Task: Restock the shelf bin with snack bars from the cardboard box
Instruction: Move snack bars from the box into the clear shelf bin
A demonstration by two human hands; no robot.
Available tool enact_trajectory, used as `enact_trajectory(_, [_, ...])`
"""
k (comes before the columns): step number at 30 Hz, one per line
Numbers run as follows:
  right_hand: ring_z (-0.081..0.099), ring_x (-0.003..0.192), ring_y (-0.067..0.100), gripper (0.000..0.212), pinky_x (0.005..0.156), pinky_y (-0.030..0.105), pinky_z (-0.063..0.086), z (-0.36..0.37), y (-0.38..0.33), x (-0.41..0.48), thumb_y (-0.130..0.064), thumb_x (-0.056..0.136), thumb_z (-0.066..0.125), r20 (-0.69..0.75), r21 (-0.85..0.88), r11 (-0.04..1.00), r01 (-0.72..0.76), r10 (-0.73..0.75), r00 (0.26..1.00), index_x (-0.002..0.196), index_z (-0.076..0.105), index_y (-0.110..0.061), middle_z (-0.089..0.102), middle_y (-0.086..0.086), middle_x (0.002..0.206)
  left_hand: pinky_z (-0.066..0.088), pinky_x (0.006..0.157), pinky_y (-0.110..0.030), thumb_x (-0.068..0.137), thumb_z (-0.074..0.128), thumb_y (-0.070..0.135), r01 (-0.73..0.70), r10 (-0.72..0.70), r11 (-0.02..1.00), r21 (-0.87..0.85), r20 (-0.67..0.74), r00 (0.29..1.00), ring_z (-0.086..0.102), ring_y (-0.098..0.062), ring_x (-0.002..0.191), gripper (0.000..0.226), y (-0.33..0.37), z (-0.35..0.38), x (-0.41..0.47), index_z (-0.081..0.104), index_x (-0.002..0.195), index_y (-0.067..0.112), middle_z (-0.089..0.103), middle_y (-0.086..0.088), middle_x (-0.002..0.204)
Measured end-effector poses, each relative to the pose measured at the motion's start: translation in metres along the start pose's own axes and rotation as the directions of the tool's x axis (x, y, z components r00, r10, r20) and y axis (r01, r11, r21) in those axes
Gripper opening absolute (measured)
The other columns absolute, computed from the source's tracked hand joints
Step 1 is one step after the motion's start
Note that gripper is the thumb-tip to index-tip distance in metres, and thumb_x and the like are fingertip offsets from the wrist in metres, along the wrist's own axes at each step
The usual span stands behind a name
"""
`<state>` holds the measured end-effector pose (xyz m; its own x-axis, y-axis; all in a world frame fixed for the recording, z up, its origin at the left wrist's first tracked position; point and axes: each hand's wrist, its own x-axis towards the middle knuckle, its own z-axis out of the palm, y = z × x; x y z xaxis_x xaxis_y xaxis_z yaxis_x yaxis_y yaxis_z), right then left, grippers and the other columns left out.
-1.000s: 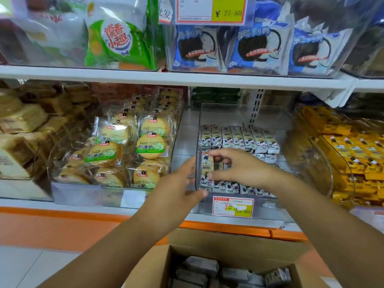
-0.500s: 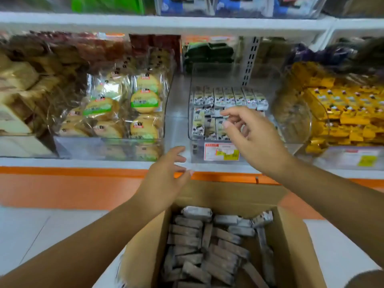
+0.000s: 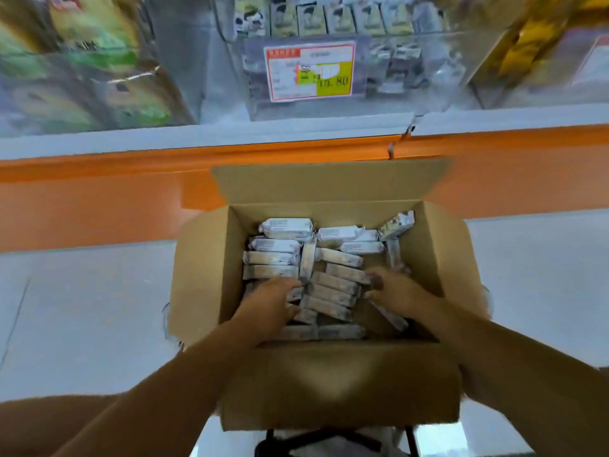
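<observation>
- Bars (image 3: 333, 285): grey-white wrapped, lying loose in the box (image 3: 329, 384). Most lay flat in rough rows, and one stood tilted in the far right corner.
- Left hand (image 3: 270, 305): inside the box on its left half, palm down, fingers bent onto the bars near the middle. I could not tell whether it gripped one; the frame was blurred there.
- Right hand (image 3: 395, 291): inside the box on its right half, thumb against the end of a bar, with another bar partly under the palm. I could not tell the grip here either.
- The two hands were apart, with a stack of bars between them.
- Box: brown cardboard, all four flaps open. It stood directly below me and in front of the shelf.
- Under the box: a dark frame (image 3: 329, 440), only partly in view.
- Bin (image 3: 379, 94): clear plastic, on the shelf straight above the box. It held a row of the same product upright at the top of the view.
- Price tag (image 3: 309, 72): red-bordered with a yellow-green block, fixed to the bin front.
- Shelf edge (image 3: 197, 136): pale, with an orange band (image 3: 99, 199) below it.
- Neighbouring stock: green-labelled packets (image 3: 82, 77) to the left of the bin and yellow packets (image 3: 534, 51) to the right, both blurred.
- Floor (image 3: 82, 308): light grey tile.
</observation>
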<state>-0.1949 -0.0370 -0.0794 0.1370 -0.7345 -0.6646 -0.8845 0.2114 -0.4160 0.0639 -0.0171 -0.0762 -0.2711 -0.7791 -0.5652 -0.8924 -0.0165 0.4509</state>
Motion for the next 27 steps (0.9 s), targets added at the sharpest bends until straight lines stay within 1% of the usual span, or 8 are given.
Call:
enact_trajectory(3, [0.053,0.117,0.026,0.051,0.095,0.032,0.045,0.017,0.012,0.023,-0.019,0.088,0.065,-0.045,0.087,0.995,-0.055,0.059,0.997,0.135,0.046,-0.016,0.055,0.010,0.132,0.037,0.104,-0.028,0.090,0.067,0.031,0.042,-0.042,0.999,-0.028,0.006,0.999,0.047,-0.017,0.130,0.051,-0.006,0.012,0.016,0.051,0.138,0.024,0.050,0.001,0.144])
enact_trajectory(8, [0.040,0.126,0.030,0.068,0.105,0.041,0.038,0.042,0.018,0.043,-0.034,0.081,0.071,-0.201,-0.002,0.999,-0.038,0.037,0.979,0.139,0.041,-0.019,0.043,0.009,0.138,0.039,0.106,-0.032,0.085,0.071,0.030,0.080,-0.079,0.997,-0.018,0.034,0.996,0.045,-0.024,0.129,0.054,-0.021,0.033,0.026,0.054,0.136,0.022,0.052,-0.006,0.137])
enact_trajectory(11, [0.034,0.126,0.029,0.070,0.103,0.040,0.036,0.048,0.012,0.051,-0.039,0.079,0.071,-0.172,-0.042,0.999,-0.032,0.025,0.985,0.139,0.040,-0.020,0.042,0.008,0.135,0.040,0.106,-0.037,0.083,0.073,0.032,0.081,-0.084,0.996,0.047,0.070,0.994,0.043,-0.025,0.128,0.054,-0.023,0.039,0.031,0.055,0.133,0.027,0.054,-0.004,0.135])
enact_trajectory(16, [0.030,0.128,0.032,0.082,0.103,0.042,0.034,0.046,0.003,0.062,-0.054,0.073,0.071,-0.060,-0.165,0.979,-0.120,0.112,0.992,0.138,0.038,-0.017,0.034,0.013,0.137,0.039,0.105,-0.038,0.086,0.070,0.037,0.076,-0.103,0.984,0.161,0.163,0.981,0.039,-0.027,0.130,0.052,-0.021,0.042,0.037,0.055,0.135,0.026,0.055,-0.002,0.137])
enact_trajectory(19, [0.043,0.120,0.028,0.075,0.097,0.037,0.040,0.045,-0.001,0.063,-0.040,0.072,0.079,-0.020,0.016,0.989,-0.148,0.149,0.989,0.131,0.042,-0.013,0.040,0.011,0.133,0.042,0.103,-0.038,0.087,0.069,0.039,0.060,-0.097,0.980,0.191,0.192,0.977,0.044,-0.026,0.128,0.053,-0.018,0.038,0.037,0.055,0.137,0.026,0.057,-0.004,0.135])
enact_trajectory(21, [0.054,0.103,0.023,0.062,0.084,0.036,0.048,0.046,-0.005,0.061,-0.025,0.074,0.080,0.016,0.185,0.970,-0.159,0.159,0.987,0.119,0.039,-0.017,0.051,0.009,0.123,0.045,0.099,-0.036,0.086,0.070,0.039,0.063,-0.104,0.977,0.202,0.198,0.975,0.050,-0.024,0.122,0.052,-0.017,0.037,0.036,0.056,0.135,0.025,0.058,-0.005,0.131])
enact_trajectory(23, [0.055,0.093,0.019,0.057,0.074,0.033,0.047,0.045,-0.010,0.059,-0.017,0.075,0.079,0.031,0.228,0.960,-0.162,0.159,0.987,0.111,0.035,-0.020,0.055,0.008,0.114,0.048,0.093,-0.035,0.085,0.070,0.038,0.072,-0.118,0.973,0.217,0.205,0.972,0.055,-0.023,0.114,0.047,-0.015,0.034,0.034,0.061,0.128,0.021,0.061,-0.006,0.125])
enact_trajectory(27, [0.056,0.110,0.024,0.067,0.081,0.031,0.046,0.041,-0.012,0.051,-0.016,0.077,0.077,0.021,0.256,0.958,-0.130,0.129,0.991,0.132,0.039,-0.015,0.055,0.008,0.126,0.047,0.073,-0.030,0.092,0.060,0.032,0.163,-0.204,0.974,0.156,0.296,0.933,0.061,-0.024,0.092,0.029,-0.011,0.013,0.027,0.067,0.109,0.010,0.065,-0.010,0.105])
